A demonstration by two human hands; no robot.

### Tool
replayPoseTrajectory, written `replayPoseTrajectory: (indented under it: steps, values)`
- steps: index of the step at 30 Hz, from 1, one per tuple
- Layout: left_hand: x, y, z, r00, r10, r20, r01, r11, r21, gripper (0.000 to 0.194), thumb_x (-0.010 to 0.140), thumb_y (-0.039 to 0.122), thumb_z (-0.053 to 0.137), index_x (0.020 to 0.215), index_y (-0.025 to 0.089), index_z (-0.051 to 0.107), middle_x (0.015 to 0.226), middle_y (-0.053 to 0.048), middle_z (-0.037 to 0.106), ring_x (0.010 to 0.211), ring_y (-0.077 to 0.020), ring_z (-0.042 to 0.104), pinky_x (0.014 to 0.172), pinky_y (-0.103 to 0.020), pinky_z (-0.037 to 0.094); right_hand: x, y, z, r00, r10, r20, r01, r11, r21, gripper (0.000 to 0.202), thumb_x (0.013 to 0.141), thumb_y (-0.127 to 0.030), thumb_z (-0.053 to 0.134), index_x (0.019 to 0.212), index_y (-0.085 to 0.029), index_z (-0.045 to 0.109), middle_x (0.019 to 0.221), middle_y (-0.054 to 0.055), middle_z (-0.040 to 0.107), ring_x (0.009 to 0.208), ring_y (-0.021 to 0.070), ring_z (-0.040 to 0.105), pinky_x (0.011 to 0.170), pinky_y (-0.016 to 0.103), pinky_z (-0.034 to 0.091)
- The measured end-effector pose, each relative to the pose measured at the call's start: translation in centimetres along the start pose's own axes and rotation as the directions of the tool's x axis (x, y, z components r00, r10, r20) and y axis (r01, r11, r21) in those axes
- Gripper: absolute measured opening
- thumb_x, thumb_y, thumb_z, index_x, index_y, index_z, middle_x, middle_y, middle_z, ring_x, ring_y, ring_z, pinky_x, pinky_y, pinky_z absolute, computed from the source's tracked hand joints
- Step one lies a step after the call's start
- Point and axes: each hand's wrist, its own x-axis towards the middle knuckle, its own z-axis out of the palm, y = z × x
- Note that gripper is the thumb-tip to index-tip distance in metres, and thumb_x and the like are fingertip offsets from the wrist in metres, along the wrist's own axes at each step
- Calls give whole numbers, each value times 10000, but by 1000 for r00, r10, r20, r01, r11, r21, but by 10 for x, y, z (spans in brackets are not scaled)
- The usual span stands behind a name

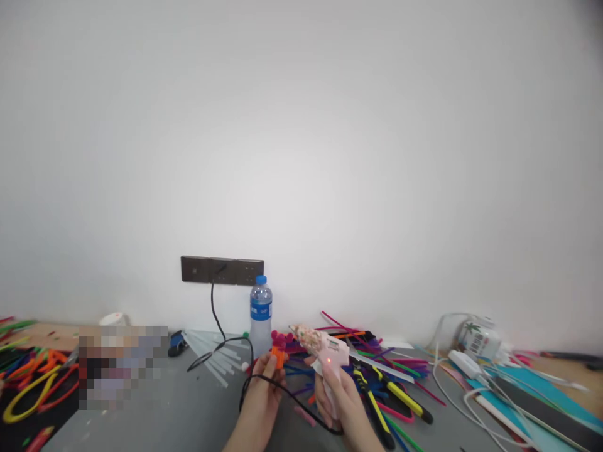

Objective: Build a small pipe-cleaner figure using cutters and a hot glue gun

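Two bare hands at work over a grey table [155, 424], before a white wall [301, 157], as viewed by an onlooker in the room. The left hand [261, 390] pinches a small orange piece [277, 358] upright between thumb and fingers; deep-pink fuzzy balls [279, 339] sit at its top. The right hand [338, 394] is wrapped around the handle of a pale pink glue gun [333, 350], whose red light is lit; whether a finger presses the trigger cannot be told. The gun's nozzle points left and away, near the pink balls. A black cord [301, 407] hangs from the dark socket panel [195, 270], loops on the table and crosses in front of the left wrist to the base of the gun.

Far, beyond the left hand, stands a bottle [261, 326] with a blue cap; to its left lie translucent sticks [214, 359] and a blue-and-black object [176, 344]. Behind and right of the gun spreads a heap of coloured fuzzy stems [418, 364], with two yellow-and-black handles [400, 395] at its near side. Farther right are a white package [478, 339], a white cable [436, 370] and blue sheets [522, 371] under a dark slab [541, 408].
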Motion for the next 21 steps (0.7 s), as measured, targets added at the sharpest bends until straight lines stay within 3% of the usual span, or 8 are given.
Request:
replayPoseTrajectory:
  steps: [8,14,21]
  values:
    - [7,-9,-2,999,-40,29,40,999,-7,455,545,295,908,912,184,664,829,-54,781,508,-105,651,444,-166,453,-5,-1,3,1000,21,-14,-22,1000,-21,578,756,-666,628,916,-110,625,391,-98,409,252,44,316,299,165,205]
    - [2,3,-4,999,13,48,-11,999,-50,463,429,305,946,800,162,709,779,-35,782,495,-96,636,462,-172,476,-10,-3,10,999,44,10,-43,999,-17,561,763,-660,626,912,-119,616,393,-107,404,252,37,314,311,163,220]
    - [6,0,-1,1000,14,-9,-14,1000,-28,444,389,325,942,730,155,714,732,-62,779,458,-119,616,409,-193,448,-11,-3,8,996,82,24,-79,991,-110,574,765,-696,589,898,-137,585,398,-108,397,260,42,302,307,173,216]
